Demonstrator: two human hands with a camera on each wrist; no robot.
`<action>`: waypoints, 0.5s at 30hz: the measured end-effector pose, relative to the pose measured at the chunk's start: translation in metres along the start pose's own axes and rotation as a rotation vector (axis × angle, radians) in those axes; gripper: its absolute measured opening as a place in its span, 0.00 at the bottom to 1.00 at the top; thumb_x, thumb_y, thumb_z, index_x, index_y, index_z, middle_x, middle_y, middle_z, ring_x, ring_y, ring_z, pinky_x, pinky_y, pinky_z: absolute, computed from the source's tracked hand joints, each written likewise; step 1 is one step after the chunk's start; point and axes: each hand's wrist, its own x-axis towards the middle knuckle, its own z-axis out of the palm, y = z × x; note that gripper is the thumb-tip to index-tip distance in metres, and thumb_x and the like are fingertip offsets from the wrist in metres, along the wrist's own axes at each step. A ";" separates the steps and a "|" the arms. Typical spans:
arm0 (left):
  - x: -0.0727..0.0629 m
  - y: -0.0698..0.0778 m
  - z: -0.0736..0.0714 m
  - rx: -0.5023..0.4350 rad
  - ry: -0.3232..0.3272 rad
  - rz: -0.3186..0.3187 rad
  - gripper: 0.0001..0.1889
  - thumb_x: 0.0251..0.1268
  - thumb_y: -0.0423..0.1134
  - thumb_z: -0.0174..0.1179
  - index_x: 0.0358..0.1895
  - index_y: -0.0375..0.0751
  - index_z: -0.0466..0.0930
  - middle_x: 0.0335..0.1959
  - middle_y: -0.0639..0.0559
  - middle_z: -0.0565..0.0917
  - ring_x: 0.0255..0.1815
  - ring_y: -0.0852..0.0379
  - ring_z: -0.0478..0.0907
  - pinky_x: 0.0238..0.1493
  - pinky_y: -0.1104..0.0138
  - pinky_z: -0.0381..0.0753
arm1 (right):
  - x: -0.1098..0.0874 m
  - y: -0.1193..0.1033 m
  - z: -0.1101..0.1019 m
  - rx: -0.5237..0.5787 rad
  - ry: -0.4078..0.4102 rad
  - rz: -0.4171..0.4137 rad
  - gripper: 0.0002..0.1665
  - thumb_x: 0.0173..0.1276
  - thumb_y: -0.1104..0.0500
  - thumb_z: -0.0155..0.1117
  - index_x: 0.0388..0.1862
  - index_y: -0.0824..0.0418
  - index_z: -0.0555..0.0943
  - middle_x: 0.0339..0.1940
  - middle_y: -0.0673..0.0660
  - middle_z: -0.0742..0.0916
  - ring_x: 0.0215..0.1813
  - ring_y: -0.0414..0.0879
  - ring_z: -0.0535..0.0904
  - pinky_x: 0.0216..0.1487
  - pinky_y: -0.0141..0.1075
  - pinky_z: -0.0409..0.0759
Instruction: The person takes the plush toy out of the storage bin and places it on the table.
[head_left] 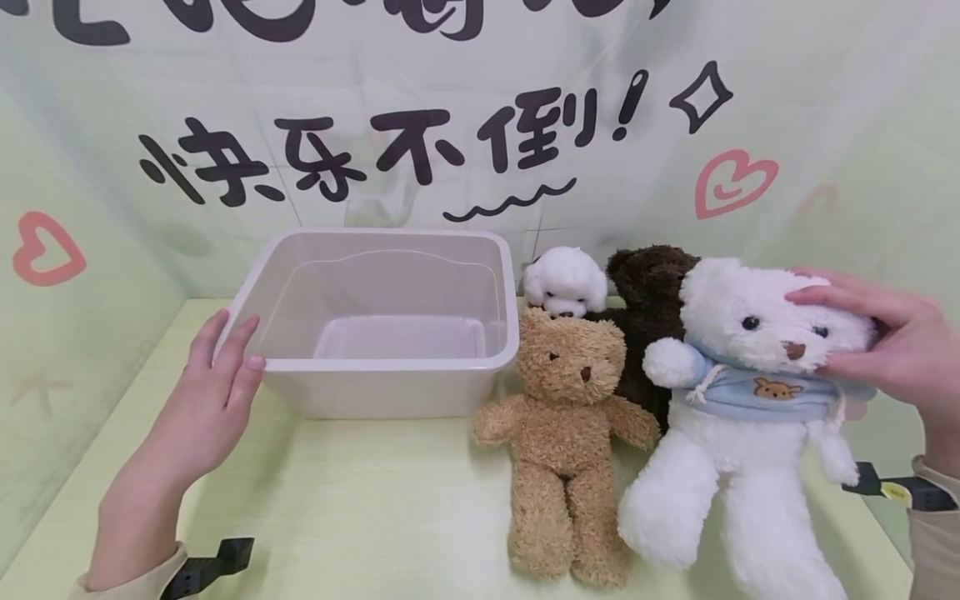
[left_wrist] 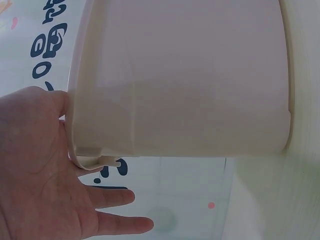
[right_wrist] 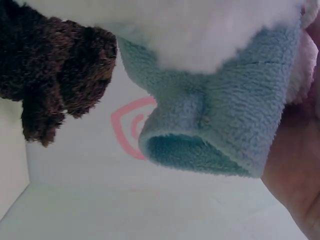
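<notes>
At the near left corner of a pale plastic bin (head_left: 390, 392), my left hand (head_left: 213, 400) grips the rim. In the left wrist view the thumb and a finger of that hand (left_wrist: 45, 165) lie around the rim corner, two other fingers stretched out beside the bin wall (left_wrist: 185, 85). My right hand (head_left: 900, 342) holds a white teddy bear (head_left: 772, 500) by the side of its head. The bear wears a light blue hoodie (head_left: 783, 392), and its legs hang toward the table front. In the right wrist view the hoodie (right_wrist: 235, 110) partly hides this hand (right_wrist: 295, 155).
A light brown teddy bear (head_left: 566, 433) leans at the bin's right. Behind it are a white plush dog (head_left: 566, 279) and a dark brown plush toy (head_left: 656, 279), both partly hidden. All are on a pale table (head_left: 360, 508) before a printed cloth backdrop (head_left: 420, 75).
</notes>
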 end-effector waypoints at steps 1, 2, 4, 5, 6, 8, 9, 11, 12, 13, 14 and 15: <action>0.000 0.000 0.000 -0.001 0.000 -0.001 0.29 0.87 0.42 0.39 0.83 0.37 0.47 0.83 0.34 0.37 0.64 0.13 0.59 0.58 0.22 0.57 | -0.002 0.002 0.000 -0.013 -0.028 0.008 0.38 0.37 0.87 0.76 0.53 0.81 0.81 0.66 0.55 0.83 0.68 0.42 0.75 0.58 0.22 0.72; 0.000 0.000 0.000 -0.001 0.000 -0.001 0.29 0.87 0.42 0.39 0.83 0.37 0.47 0.83 0.34 0.37 0.64 0.13 0.58 0.58 0.22 0.57 | -0.004 0.004 0.000 -0.051 -0.052 0.020 0.38 0.37 0.87 0.75 0.54 0.79 0.82 0.67 0.53 0.83 0.69 0.40 0.74 0.58 0.21 0.72; 0.000 -0.001 0.000 0.000 0.001 0.000 0.29 0.87 0.42 0.39 0.83 0.37 0.47 0.83 0.33 0.37 0.64 0.13 0.58 0.58 0.22 0.56 | -0.007 0.007 0.000 -0.074 -0.096 0.050 0.42 0.34 0.91 0.69 0.56 0.77 0.82 0.68 0.51 0.82 0.70 0.38 0.72 0.57 0.20 0.71; 0.000 -0.001 0.000 0.001 0.003 0.001 0.29 0.87 0.42 0.39 0.83 0.37 0.48 0.83 0.33 0.37 0.64 0.13 0.58 0.58 0.22 0.56 | -0.009 0.009 0.000 -0.082 -0.112 0.058 0.43 0.34 0.91 0.68 0.56 0.76 0.82 0.68 0.50 0.82 0.71 0.38 0.72 0.57 0.19 0.71; 0.000 -0.001 0.000 0.001 0.004 0.003 0.29 0.86 0.42 0.39 0.83 0.37 0.48 0.83 0.33 0.37 0.64 0.13 0.58 0.59 0.22 0.56 | -0.010 0.012 0.001 -0.090 -0.121 0.065 0.43 0.33 0.91 0.67 0.56 0.76 0.82 0.68 0.50 0.82 0.70 0.38 0.72 0.57 0.19 0.72; 0.001 -0.001 0.000 0.003 0.007 0.006 0.29 0.86 0.42 0.39 0.83 0.37 0.48 0.83 0.33 0.38 0.64 0.13 0.58 0.59 0.22 0.56 | -0.011 0.016 0.003 -0.119 -0.141 0.074 0.44 0.33 0.91 0.67 0.56 0.75 0.82 0.68 0.50 0.82 0.70 0.38 0.73 0.57 0.20 0.72; 0.001 -0.001 0.000 0.004 0.008 0.006 0.29 0.86 0.42 0.39 0.83 0.37 0.48 0.83 0.33 0.38 0.64 0.13 0.58 0.58 0.22 0.57 | -0.011 0.018 0.004 -0.123 -0.153 0.077 0.43 0.33 0.91 0.68 0.56 0.76 0.82 0.69 0.50 0.81 0.70 0.38 0.73 0.57 0.20 0.72; 0.001 -0.001 0.000 0.005 0.006 0.004 0.29 0.86 0.42 0.38 0.83 0.37 0.48 0.83 0.33 0.38 0.64 0.13 0.58 0.58 0.22 0.57 | -0.012 0.021 0.006 -0.170 -0.166 0.105 0.42 0.35 0.90 0.68 0.57 0.74 0.82 0.69 0.48 0.81 0.70 0.36 0.73 0.56 0.19 0.73; 0.001 -0.001 0.000 0.005 0.005 0.003 0.29 0.86 0.42 0.38 0.83 0.37 0.48 0.83 0.33 0.38 0.64 0.13 0.58 0.58 0.22 0.57 | -0.013 0.022 0.008 -0.200 -0.176 0.118 0.42 0.36 0.90 0.69 0.57 0.74 0.82 0.69 0.47 0.81 0.70 0.36 0.72 0.56 0.19 0.72; 0.000 0.000 0.000 0.005 0.003 0.002 0.29 0.87 0.42 0.38 0.83 0.37 0.48 0.83 0.33 0.37 0.64 0.13 0.58 0.58 0.22 0.57 | -0.013 0.023 0.009 -0.234 -0.189 0.134 0.41 0.37 0.89 0.69 0.57 0.72 0.82 0.69 0.44 0.80 0.70 0.34 0.71 0.57 0.19 0.71; 0.001 0.000 0.000 0.005 0.003 0.001 0.29 0.87 0.42 0.38 0.83 0.37 0.48 0.83 0.33 0.38 0.64 0.13 0.58 0.58 0.22 0.57 | -0.013 0.024 0.011 -0.262 -0.200 0.153 0.41 0.39 0.88 0.70 0.58 0.71 0.83 0.69 0.42 0.80 0.71 0.33 0.70 0.57 0.19 0.71; 0.001 0.001 0.000 0.005 0.002 0.000 0.29 0.87 0.42 0.38 0.83 0.36 0.48 0.82 0.33 0.38 0.64 0.13 0.58 0.58 0.22 0.57 | -0.013 0.026 0.012 -0.282 -0.207 0.169 0.41 0.40 0.87 0.71 0.58 0.69 0.83 0.69 0.41 0.80 0.72 0.32 0.69 0.57 0.19 0.70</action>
